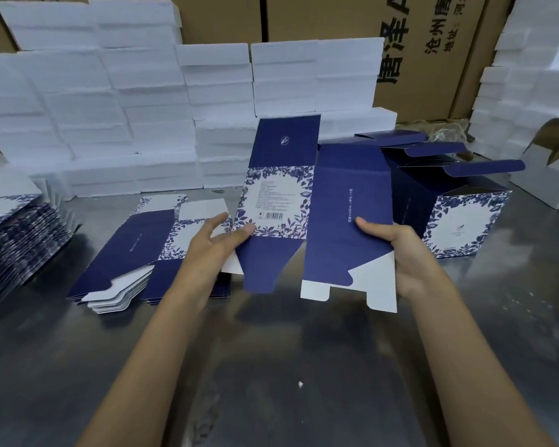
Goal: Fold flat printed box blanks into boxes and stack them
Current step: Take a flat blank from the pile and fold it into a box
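Both hands pinch one blank (310, 214): left hand (220, 243) at floral panel, right hand (397, 250) at side edge. Light, thin card, creases easily; hold near scores.

Left hand (218, 243): raised mid-frame, thumb pressed forward, fingers spread.
Right hand (397, 250): raised opposite, thumb on top, fingers curled behind.

Fine print on blue-and-white floral printed box blank (276, 201) too small to read; left stack of flat floral blanks (10, 240) cut off by frame edge.
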